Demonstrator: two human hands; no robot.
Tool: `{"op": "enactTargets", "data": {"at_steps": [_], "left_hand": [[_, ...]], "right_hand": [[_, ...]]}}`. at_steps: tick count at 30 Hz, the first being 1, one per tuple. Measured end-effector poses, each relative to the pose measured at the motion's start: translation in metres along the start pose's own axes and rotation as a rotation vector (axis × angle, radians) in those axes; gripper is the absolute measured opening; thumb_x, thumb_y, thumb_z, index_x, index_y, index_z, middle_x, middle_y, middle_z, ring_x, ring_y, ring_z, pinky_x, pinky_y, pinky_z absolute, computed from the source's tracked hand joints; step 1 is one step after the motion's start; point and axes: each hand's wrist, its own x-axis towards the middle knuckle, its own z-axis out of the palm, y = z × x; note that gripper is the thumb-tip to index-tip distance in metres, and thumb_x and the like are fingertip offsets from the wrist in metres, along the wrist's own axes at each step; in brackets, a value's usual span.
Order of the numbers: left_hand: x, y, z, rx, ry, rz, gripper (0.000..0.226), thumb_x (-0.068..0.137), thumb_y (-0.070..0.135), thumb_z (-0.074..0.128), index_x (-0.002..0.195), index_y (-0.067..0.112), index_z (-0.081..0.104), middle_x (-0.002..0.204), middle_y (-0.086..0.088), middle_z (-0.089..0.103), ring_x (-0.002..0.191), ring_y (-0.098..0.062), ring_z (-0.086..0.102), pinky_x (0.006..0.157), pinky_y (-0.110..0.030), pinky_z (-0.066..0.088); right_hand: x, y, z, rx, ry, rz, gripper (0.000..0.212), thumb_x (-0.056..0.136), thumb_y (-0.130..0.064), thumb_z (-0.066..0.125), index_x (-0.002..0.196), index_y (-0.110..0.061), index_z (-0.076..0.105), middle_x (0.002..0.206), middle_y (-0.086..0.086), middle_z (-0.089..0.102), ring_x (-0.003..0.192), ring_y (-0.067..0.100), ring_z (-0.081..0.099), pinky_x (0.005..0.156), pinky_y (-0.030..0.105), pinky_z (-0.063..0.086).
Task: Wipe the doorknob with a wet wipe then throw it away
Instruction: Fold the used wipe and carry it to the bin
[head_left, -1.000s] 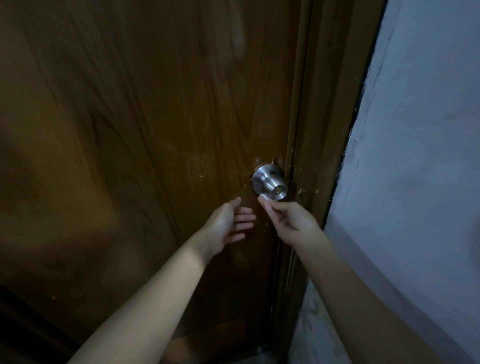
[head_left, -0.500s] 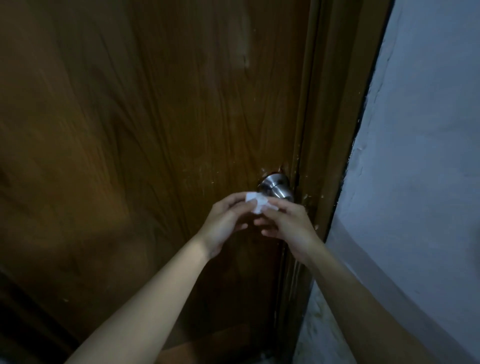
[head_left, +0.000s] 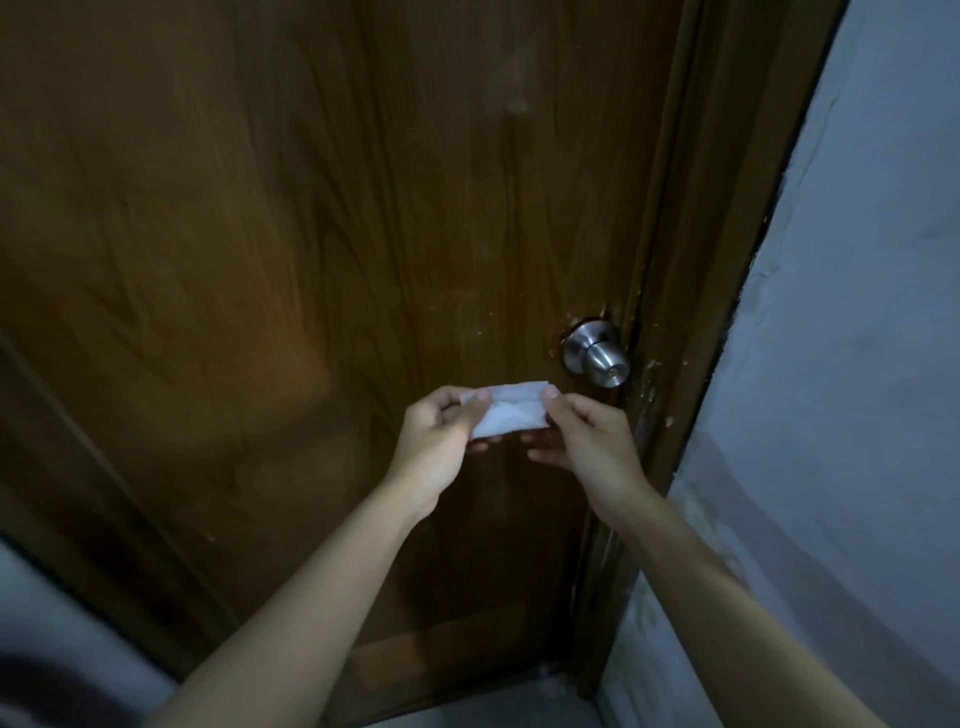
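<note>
A round silver doorknob (head_left: 598, 353) sticks out near the right edge of a brown wooden door (head_left: 337, 234). A small white wet wipe (head_left: 511, 413) is stretched flat between my two hands, a little below and left of the knob and clear of it. My left hand (head_left: 441, 441) pinches the wipe's left end between thumb and fingers. Pinching its right end is my right hand (head_left: 587, 441).
The wooden door frame (head_left: 691, 312) runs down just right of the knob. A pale painted wall (head_left: 841, 364) fills the right side. Pale floor (head_left: 67, 623) and a dark patch (head_left: 52, 696) show at lower left.
The wipe was bunched in my right hand at the knob; my left hand joined it, and both hands pulled back from the knob and spread the wipe open. The knob is now uncovered.
</note>
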Motion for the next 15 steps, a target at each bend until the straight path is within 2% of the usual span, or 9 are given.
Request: {"op": "enactTargets", "data": {"at_steps": [2, 4, 6, 8, 11, 15], "left_hand": [[-0.013, -0.002, -0.006, 0.015, 0.000, 0.016, 0.022, 0.090, 0.024, 0.054, 0.104, 0.009, 0.060, 0.094, -0.003, 0.067, 0.074, -0.010, 0.068, 0.070, -0.024, 0.054], [-0.026, -0.005, -0.009, 0.039, -0.005, 0.023, 0.022, 0.090, 0.024, 0.054, 0.105, 0.010, 0.060, 0.093, -0.002, 0.068, 0.073, -0.009, 0.068, 0.065, -0.020, 0.054], [-0.040, -0.010, -0.009, 0.078, -0.026, 0.020, 0.022, 0.090, 0.026, 0.054, 0.105, 0.012, 0.061, 0.096, -0.004, 0.069, 0.082, -0.012, 0.068, 0.065, -0.020, 0.053], [-0.055, -0.016, -0.006, 0.086, -0.054, 0.013, 0.021, 0.090, 0.026, 0.054, 0.103, 0.013, 0.062, 0.094, -0.002, 0.069, 0.085, -0.011, 0.067, 0.064, -0.019, 0.052], [-0.080, -0.025, 0.009, 0.074, -0.084, -0.017, 0.018, 0.090, 0.025, 0.055, 0.102, 0.014, 0.063, 0.088, 0.003, 0.067, 0.082, -0.008, 0.065, 0.059, -0.013, 0.052], [-0.112, -0.039, 0.032, 0.075, -0.176, -0.074, 0.016, 0.088, 0.024, 0.058, 0.102, 0.020, 0.061, 0.091, 0.002, 0.066, 0.088, -0.011, 0.063, 0.072, -0.026, 0.054]], "right_hand": [[-0.013, 0.002, 0.009, 0.053, -0.031, 0.005, 0.023, 0.091, -0.031, 0.053, 0.107, -0.016, 0.059, 0.104, 0.003, 0.066, 0.086, 0.012, 0.069, 0.072, 0.028, 0.059], [-0.028, 0.007, 0.016, -0.055, 0.053, -0.086, 0.039, 0.085, -0.031, 0.062, 0.120, -0.021, 0.048, 0.113, -0.005, 0.059, 0.095, 0.007, 0.064, 0.078, 0.025, 0.056], [-0.048, 0.011, 0.018, -0.250, 0.123, -0.285, 0.046, 0.082, -0.028, 0.068, 0.122, -0.024, 0.047, 0.115, -0.011, 0.054, 0.103, -0.001, 0.055, 0.082, 0.018, 0.050], [-0.068, 0.016, 0.016, -0.396, 0.057, -0.426, 0.042, 0.081, -0.022, 0.070, 0.118, -0.022, 0.052, 0.111, -0.011, 0.057, 0.102, -0.001, 0.056, 0.081, 0.015, 0.050], [-0.099, 0.029, 0.001, -0.460, -0.044, -0.425, 0.035, 0.080, -0.011, 0.070, 0.113, -0.017, 0.060, 0.101, -0.016, 0.062, 0.096, -0.004, 0.060, 0.079, 0.010, 0.047], [-0.135, 0.047, -0.030, -0.574, -0.072, -0.298, 0.023, 0.086, -0.015, 0.063, 0.110, -0.014, 0.066, 0.090, -0.006, 0.070, 0.079, 0.003, 0.065, 0.069, 0.016, 0.051]]}}
